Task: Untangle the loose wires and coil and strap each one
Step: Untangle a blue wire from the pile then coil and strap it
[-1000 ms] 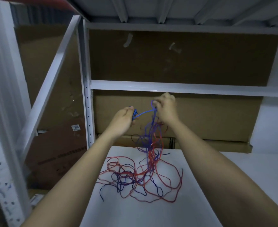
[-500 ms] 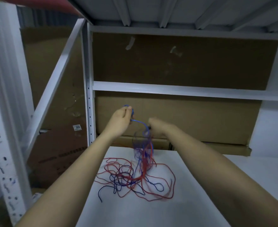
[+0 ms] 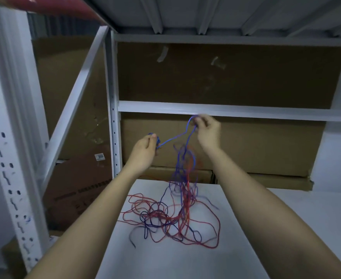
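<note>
A tangle of thin red wire (image 3: 207, 222) and blue wire (image 3: 173, 138) lies on the white shelf board (image 3: 165, 260), with a bundle of strands lifted up from it. My left hand (image 3: 145, 148) grips a small coil of the blue wire above the board's far edge. My right hand (image 3: 206, 131) is higher and to the right, pinching a loop of the same blue wire. A short blue span runs between the two hands. The lifted strands hang blurred below my right hand.
White metal rack uprights (image 3: 113, 117) and a crossbeam (image 3: 226, 111) frame the bay. Brown cardboard boxes (image 3: 246, 146) fill the back behind the hands. A slanted white brace (image 3: 71, 109) runs at left, and a shelf underside is overhead.
My right hand has risen from low beside the left hand to up near the crossbeam, drawing out blue wire. The hanging bundle lifted with it. My left hand stayed roughly in place.
</note>
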`<state>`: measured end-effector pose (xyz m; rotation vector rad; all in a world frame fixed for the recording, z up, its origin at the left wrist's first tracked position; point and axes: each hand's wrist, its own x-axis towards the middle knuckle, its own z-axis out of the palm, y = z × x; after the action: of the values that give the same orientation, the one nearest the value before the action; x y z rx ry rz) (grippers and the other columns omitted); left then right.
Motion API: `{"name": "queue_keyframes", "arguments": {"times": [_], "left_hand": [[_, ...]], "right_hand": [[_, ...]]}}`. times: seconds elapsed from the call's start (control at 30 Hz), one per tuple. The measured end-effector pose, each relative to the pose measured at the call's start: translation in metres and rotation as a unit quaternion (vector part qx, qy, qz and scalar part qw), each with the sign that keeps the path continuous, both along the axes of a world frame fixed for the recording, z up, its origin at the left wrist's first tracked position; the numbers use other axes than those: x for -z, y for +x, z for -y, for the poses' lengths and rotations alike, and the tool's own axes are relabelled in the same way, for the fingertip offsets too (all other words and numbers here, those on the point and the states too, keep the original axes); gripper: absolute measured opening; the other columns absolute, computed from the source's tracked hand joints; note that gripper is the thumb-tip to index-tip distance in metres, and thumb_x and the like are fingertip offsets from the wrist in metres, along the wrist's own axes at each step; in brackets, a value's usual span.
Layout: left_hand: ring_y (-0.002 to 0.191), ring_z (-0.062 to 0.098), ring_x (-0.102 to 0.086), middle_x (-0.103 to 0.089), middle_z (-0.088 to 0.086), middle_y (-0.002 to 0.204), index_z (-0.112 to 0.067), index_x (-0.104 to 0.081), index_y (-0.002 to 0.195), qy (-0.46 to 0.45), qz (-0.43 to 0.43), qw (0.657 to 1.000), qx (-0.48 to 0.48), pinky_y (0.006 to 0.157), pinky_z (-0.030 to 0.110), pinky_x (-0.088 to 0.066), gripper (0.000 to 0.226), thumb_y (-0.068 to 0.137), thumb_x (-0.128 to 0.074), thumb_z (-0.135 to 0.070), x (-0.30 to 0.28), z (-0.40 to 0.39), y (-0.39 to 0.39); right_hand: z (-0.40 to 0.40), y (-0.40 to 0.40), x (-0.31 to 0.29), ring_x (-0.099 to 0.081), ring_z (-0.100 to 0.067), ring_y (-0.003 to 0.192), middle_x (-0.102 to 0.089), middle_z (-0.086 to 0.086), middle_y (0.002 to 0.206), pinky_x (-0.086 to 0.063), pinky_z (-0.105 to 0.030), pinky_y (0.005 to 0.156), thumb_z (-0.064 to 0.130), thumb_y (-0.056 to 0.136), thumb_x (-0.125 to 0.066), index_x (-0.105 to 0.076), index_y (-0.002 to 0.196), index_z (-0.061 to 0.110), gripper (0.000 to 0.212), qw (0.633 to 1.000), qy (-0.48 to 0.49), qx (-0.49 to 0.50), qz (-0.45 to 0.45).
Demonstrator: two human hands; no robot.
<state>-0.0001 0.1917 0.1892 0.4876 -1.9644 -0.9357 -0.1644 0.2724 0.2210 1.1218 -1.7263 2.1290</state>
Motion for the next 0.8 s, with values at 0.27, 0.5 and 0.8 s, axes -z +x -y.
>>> {"name": "queue_keyframes", "arguments": {"times": [0.27, 0.5, 0.8], "left_hand": [[0.066, 0.009, -0.051, -0.056, 0.001, 0.079, -0.007, -0.058, 0.093, 0.042, 0.009, 0.999, 0.017, 0.064, 0.023, -0.043, 0.034, 0.105, -0.031, -0.024, 0.009, -0.003, 0.013], [0.053, 0.002, -0.045, -0.049, -0.004, 0.067, -0.007, -0.058, 0.093, 0.136, -0.013, 0.989, 0.057, 0.050, 0.010, -0.038, 0.036, 0.105, -0.030, -0.026, 0.032, -0.009, 0.018], [0.049, -0.003, -0.048, -0.049, -0.002, 0.064, -0.008, -0.058, 0.084, 0.114, -0.035, 0.992, 0.040, 0.052, 0.005, -0.037, 0.039, 0.105, -0.029, -0.024, 0.046, -0.016, 0.007]], "right_hand": [[-0.006, -0.005, 0.057, -0.043, -0.003, 0.051, -0.053, -0.002, 0.061, -0.031, -0.015, 0.052, 0.007, 0.094, -0.057, -0.067, 0.105, -0.011, 0.024, 0.941, 0.332, -0.058, -0.043], [-0.007, 0.011, 0.086, -0.052, -0.027, 0.066, -0.059, -0.010, 0.071, -0.039, -0.034, 0.059, 0.020, 0.095, -0.056, -0.068, 0.082, 0.018, 0.018, 0.912, 0.383, 0.019, -0.145], [-0.021, 0.020, 0.139, -0.062, -0.029, 0.090, -0.065, -0.009, 0.096, -0.046, -0.033, 0.067, 0.037, 0.090, -0.063, -0.066, 0.115, 0.018, 0.032, 0.853, 0.456, 0.077, -0.243]]}}
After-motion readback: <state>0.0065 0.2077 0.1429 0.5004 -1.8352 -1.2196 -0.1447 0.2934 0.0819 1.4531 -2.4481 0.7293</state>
